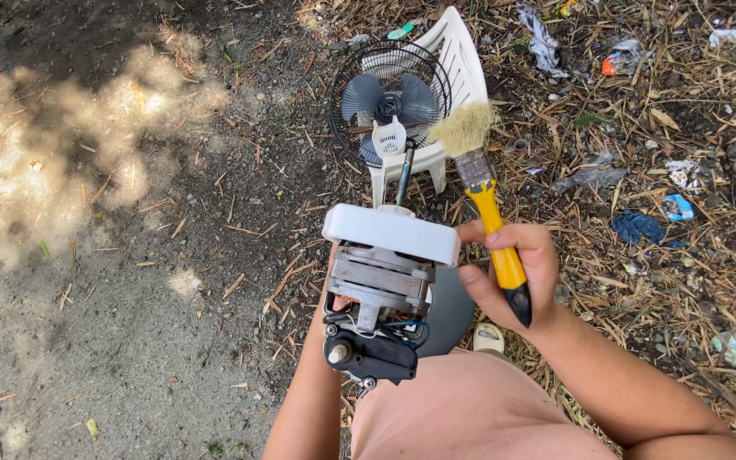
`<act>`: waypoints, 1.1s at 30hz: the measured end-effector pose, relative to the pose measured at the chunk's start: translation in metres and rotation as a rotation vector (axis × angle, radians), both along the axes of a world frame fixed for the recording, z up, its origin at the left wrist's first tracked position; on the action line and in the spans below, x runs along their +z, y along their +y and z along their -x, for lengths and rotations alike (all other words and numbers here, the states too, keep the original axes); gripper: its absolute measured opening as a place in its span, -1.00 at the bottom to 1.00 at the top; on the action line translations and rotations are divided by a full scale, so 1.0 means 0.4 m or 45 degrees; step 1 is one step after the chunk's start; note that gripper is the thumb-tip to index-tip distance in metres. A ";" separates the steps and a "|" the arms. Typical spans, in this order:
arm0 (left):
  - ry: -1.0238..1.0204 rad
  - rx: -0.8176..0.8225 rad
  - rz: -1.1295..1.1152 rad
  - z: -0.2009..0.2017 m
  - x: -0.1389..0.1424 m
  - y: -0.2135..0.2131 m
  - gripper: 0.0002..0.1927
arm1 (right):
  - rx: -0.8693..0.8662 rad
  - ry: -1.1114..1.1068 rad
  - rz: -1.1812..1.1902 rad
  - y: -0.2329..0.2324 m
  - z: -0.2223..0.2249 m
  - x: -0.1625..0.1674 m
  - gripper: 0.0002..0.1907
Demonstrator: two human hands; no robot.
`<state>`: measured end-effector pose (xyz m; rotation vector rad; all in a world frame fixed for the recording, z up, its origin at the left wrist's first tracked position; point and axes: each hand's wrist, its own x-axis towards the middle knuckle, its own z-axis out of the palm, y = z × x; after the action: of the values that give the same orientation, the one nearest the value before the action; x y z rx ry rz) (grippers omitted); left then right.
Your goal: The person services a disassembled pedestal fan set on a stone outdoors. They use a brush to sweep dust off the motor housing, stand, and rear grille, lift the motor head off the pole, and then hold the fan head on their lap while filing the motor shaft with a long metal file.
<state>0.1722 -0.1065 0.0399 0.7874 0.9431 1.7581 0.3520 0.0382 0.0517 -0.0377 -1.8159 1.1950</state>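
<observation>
From the head view, my right hand (517, 273) is closed around a yellow-handled bristle paintbrush (480, 170). My left hand is hidden behind the exposed metal fan motor with white cover (382, 281); its grip I cannot tell. Beyond stands a white plastic chair (462, 60).

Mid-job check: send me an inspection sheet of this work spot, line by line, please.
Surface: bare dirt ground, dry straw at right.
Job's things: fan motor unit, white front housing, casing off; yellow-handled brush.
Clutter: plastic scraps and wrappers in the straw.
Hands: left hand mostly hidden behind the motor unit, seemingly holding it; right hand grips the brush, bristles up.
Cables: thin wires at the motor's rear.
Surroundings: fan blades in a wire guard on a white plastic chair.
</observation>
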 end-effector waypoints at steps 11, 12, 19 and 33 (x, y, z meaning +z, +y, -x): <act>0.103 0.379 -0.038 0.092 -0.103 -0.002 -0.07 | 0.464 -0.536 0.999 0.014 0.148 -0.192 -0.55; 0.122 0.436 -0.037 0.100 -0.116 0.002 -0.08 | 0.525 -0.516 0.864 0.002 0.150 -0.196 -0.52; 0.245 0.600 -0.049 0.122 -0.196 0.066 -0.14 | 0.758 -0.436 0.675 -0.042 0.163 -0.165 -0.22; 0.302 0.428 -0.030 0.057 -0.117 0.076 -0.25 | 0.113 -0.638 0.524 0.017 0.120 -0.186 -0.53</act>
<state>0.1496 -0.0762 -0.0068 0.9074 1.2747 1.9953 0.3041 0.0450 -0.0227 -0.5382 -1.9684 1.7201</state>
